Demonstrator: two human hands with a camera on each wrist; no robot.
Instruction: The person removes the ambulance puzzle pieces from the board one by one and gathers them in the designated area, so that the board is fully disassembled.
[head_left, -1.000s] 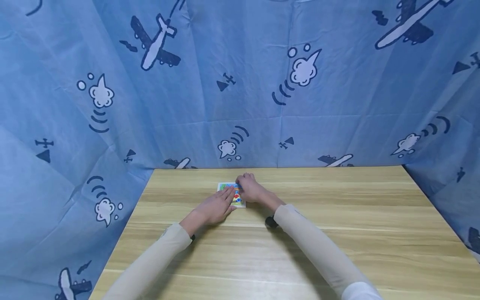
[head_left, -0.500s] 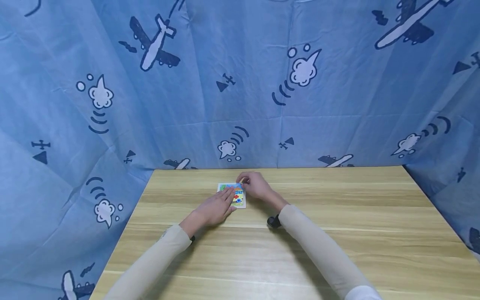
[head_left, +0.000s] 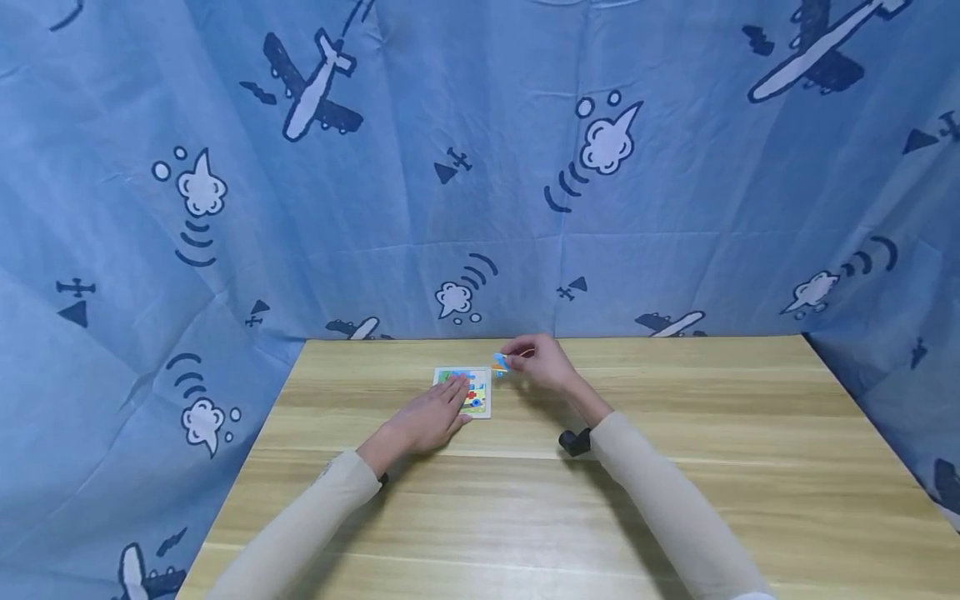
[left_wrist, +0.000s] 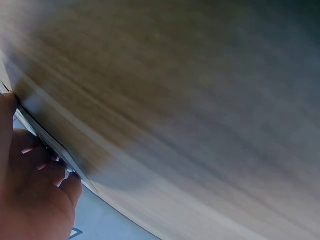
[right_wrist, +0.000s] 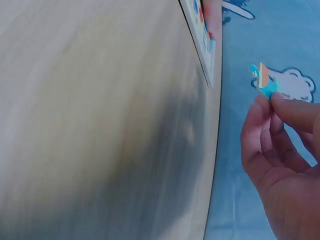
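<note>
A small square jigsaw puzzle point(head_left: 482, 403) with a pale border and a colourful picture lies near the back of the table. My left hand point(head_left: 433, 412) rests on its left part, fingers stretched across the picture and hiding much of it. Just past the puzzle's upper right corner, my right hand point(head_left: 546, 363) pinches a blue and orange puzzle piece point(head_left: 500, 362) between thumb and fingertips. In the right wrist view that jigsaw piece point(right_wrist: 265, 82) shows a rounded tab and is held clear of the board point(right_wrist: 207, 62). The left wrist view shows the left hand point(left_wrist: 42, 195) at the board's edge.
The wooden table point(head_left: 480, 517) reaches back to a blue curtain point(head_left: 495, 192) printed with airplanes and clouds. A black device point(head_left: 575, 442) sits at the right wrist.
My right hand has lifted the puzzle piece off the board's upper right part and carried it to the right. The left hand stays on the puzzle.
</note>
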